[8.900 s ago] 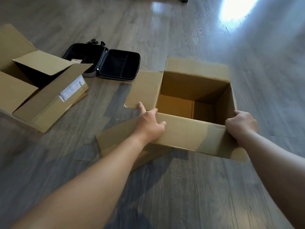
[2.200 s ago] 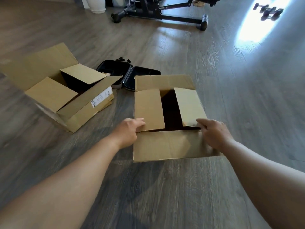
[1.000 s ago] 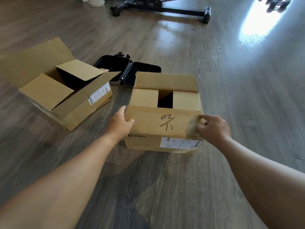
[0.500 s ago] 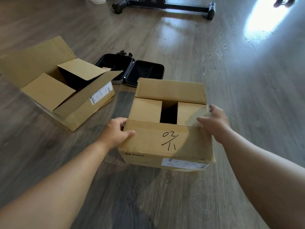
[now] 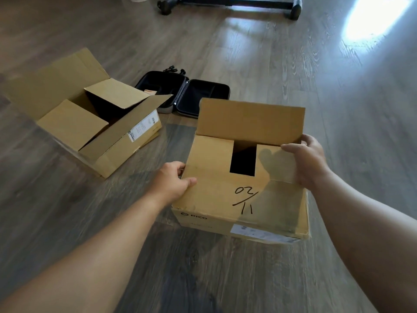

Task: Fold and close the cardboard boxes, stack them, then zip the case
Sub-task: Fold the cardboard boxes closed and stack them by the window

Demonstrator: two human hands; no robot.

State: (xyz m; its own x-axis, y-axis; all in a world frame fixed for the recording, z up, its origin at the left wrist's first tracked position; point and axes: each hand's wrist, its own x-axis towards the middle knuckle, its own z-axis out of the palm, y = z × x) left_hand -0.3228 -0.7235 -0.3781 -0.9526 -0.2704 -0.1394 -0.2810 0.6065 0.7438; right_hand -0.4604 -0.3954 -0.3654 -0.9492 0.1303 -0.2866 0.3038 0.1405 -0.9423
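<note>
Cardboard is filling my view: the near box [image 5: 228,199] is sitting on the wood floor [image 5: 316,75], its far flap [image 5: 250,119] standing up. I am gripping its left edge with my left hand [image 5: 171,185], while my right hand [image 5: 306,160] is curling round the far flap's right corner. A second box [image 5: 90,118] is lying open well to the left, the black case [image 5: 185,92] unzipped between and behind them.
</note>
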